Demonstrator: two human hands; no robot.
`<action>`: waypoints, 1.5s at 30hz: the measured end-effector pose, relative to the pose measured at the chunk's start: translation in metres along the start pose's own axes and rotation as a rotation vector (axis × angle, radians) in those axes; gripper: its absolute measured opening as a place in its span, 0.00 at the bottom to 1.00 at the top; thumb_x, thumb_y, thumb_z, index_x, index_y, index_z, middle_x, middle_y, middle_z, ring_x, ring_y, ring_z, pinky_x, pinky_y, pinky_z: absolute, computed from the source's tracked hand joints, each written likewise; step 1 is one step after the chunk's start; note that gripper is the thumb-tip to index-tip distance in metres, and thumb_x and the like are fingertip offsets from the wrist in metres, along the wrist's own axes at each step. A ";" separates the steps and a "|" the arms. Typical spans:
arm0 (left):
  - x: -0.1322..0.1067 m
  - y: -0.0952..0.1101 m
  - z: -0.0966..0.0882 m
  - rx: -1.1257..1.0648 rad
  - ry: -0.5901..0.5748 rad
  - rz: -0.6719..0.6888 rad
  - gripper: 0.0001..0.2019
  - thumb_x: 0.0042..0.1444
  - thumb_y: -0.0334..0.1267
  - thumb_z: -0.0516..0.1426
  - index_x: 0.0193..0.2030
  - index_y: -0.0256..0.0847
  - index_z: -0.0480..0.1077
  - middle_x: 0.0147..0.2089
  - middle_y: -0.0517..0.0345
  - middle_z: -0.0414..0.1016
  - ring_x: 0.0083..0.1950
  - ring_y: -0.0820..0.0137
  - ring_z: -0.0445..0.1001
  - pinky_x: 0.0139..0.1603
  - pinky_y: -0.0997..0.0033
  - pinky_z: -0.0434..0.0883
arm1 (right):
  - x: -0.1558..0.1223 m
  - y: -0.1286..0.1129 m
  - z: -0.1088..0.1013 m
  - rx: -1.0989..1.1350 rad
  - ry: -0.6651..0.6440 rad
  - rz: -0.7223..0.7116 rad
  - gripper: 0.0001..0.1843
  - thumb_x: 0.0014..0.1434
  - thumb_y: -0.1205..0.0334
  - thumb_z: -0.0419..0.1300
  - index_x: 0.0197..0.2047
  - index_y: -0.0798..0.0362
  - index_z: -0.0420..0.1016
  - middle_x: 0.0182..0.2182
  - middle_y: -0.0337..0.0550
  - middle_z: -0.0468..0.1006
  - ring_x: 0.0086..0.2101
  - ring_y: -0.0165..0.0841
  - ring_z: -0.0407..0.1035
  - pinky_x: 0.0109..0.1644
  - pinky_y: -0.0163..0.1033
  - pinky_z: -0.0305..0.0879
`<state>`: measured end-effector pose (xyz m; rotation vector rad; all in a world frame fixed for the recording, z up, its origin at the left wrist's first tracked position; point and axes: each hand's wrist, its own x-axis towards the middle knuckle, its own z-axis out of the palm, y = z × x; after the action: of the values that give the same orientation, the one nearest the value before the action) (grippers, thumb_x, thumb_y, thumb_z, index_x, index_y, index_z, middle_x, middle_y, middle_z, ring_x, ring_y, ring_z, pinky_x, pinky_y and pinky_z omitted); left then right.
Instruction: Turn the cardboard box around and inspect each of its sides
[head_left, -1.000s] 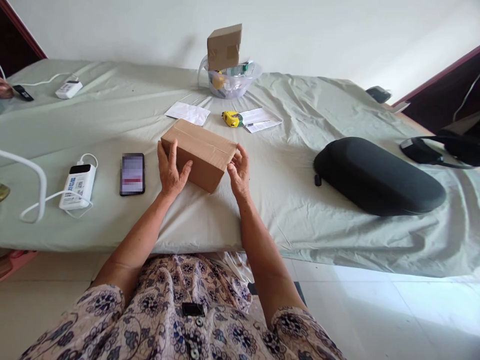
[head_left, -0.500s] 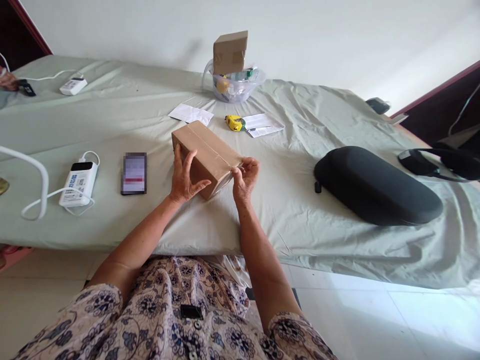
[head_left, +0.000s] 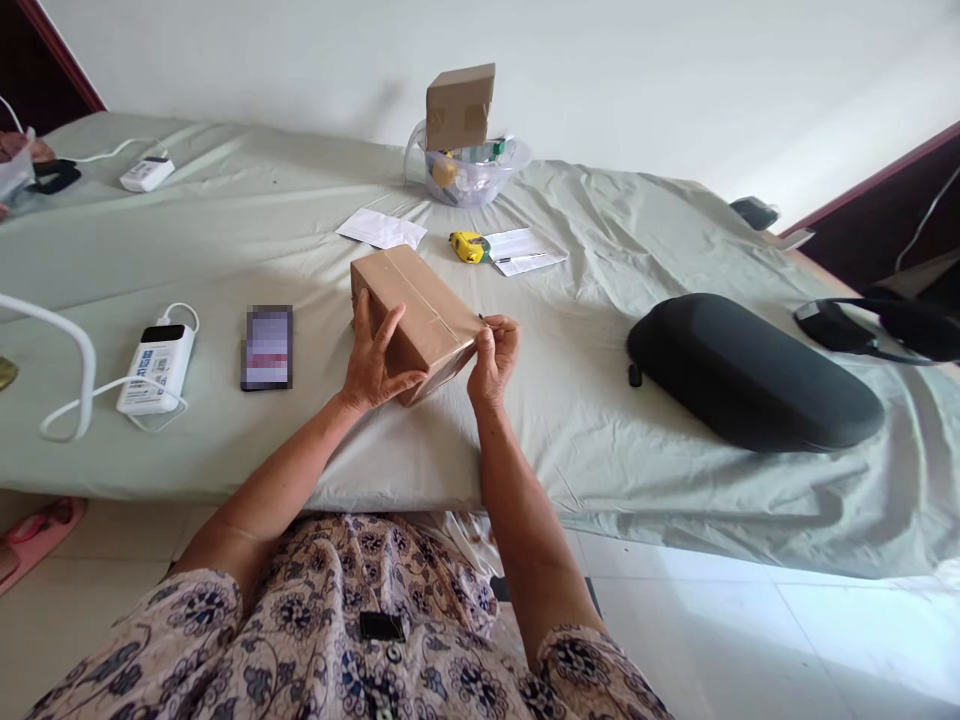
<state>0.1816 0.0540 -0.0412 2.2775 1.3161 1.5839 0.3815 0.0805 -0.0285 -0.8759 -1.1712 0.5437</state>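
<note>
A taped brown cardboard box (head_left: 420, 305) lies at a slant on the cloth in front of me. My left hand (head_left: 370, 358) rests against the box's near left side, fingers spread apart and thumb stretched toward its near end. At the right end corner, my right hand (head_left: 495, 352) is closed in a pinch beside the box edge. A tiny dark tip shows at those fingers; what they hold is too small to name. A strip of clear tape runs along the top of the box.
A phone (head_left: 267, 347) and a white power bank (head_left: 156, 367) with cable lie left. Behind are papers (head_left: 382, 228), a yellow tape measure (head_left: 469, 247) and a plastic basket (head_left: 476, 185) bearing another box (head_left: 460, 105). A black case (head_left: 754, 372) lies right. Another person's hand (head_left: 30, 148) shows far left.
The box has shifted slightly right and toward me, with my left hand still against it. My right hand stays pinched at the corner. Far left, the other person's hand now has clear plastic by it.
</note>
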 end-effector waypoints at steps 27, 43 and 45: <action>0.012 -0.009 -0.017 -0.273 0.327 -0.281 0.32 0.67 0.64 0.45 0.66 0.42 0.63 0.68 0.45 0.68 0.70 0.62 0.68 0.73 0.61 0.64 | -0.009 0.025 0.009 -0.300 -0.594 0.162 0.24 0.56 0.48 0.66 0.54 0.49 0.75 0.37 0.42 0.80 0.34 0.30 0.73 0.39 0.38 0.69; 0.015 -0.005 -0.020 -0.344 0.334 -0.352 0.35 0.65 0.66 0.46 0.67 0.43 0.63 0.71 0.46 0.66 0.72 0.62 0.66 0.75 0.63 0.63 | -0.005 0.023 0.002 -0.451 -0.723 0.160 0.28 0.62 0.50 0.62 0.62 0.53 0.70 0.33 0.41 0.84 0.31 0.32 0.74 0.41 0.38 0.67; 0.015 -0.003 -0.020 -0.350 0.317 -0.367 0.36 0.65 0.67 0.47 0.68 0.43 0.62 0.72 0.46 0.65 0.73 0.62 0.65 0.76 0.63 0.62 | -0.005 0.023 0.001 -0.472 -0.721 0.165 0.28 0.62 0.51 0.62 0.62 0.53 0.70 0.31 0.40 0.83 0.31 0.32 0.74 0.40 0.38 0.67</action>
<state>0.1655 0.0588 -0.0222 1.5316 1.2947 1.9019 0.3801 0.0905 -0.0503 -1.2351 -1.9449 0.7665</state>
